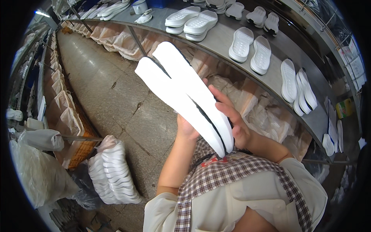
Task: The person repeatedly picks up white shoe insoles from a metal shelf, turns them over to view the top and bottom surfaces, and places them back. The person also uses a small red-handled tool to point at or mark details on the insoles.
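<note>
A pair of white shoe soles with black edging is held up side by side in front of me, the left sole [166, 89] lying close along the right sole [189, 79]. Their far ends spread a little apart, and their near ends meet by my checked apron. Partly hidden behind the left sole, my left hand [187, 127] grips it from beneath. My right hand [235, 118] wraps the outer side of the right sole, fingers bent along its edge.
Along the right runs a long grey bench [266, 83] bearing several pairs of white soles [241, 44]. A white mug [140, 6] stands at its far end. Pale cloth [266, 112] hangs under it. On the floor at left sit a bagged stack of soles [114, 172] and a plastic sack [42, 170].
</note>
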